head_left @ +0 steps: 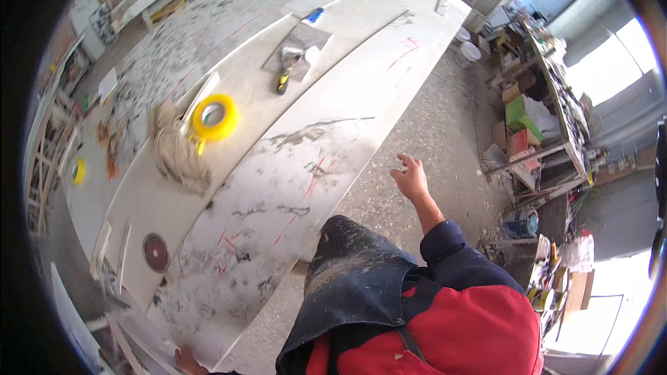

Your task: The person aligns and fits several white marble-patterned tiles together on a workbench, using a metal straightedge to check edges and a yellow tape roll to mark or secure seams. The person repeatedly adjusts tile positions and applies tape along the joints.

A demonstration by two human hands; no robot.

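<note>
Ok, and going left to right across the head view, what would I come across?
Small yellow object, dark round disc, yellow roll, black-and-yellow handle, right hand, white bucket, green object.

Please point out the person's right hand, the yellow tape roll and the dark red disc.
Right hand (413, 180), head view: back of the hand.
Yellow tape roll (219, 131), head view: lower part of its ring.
Dark red disc (155, 253), head view: middle of its face.
</note>
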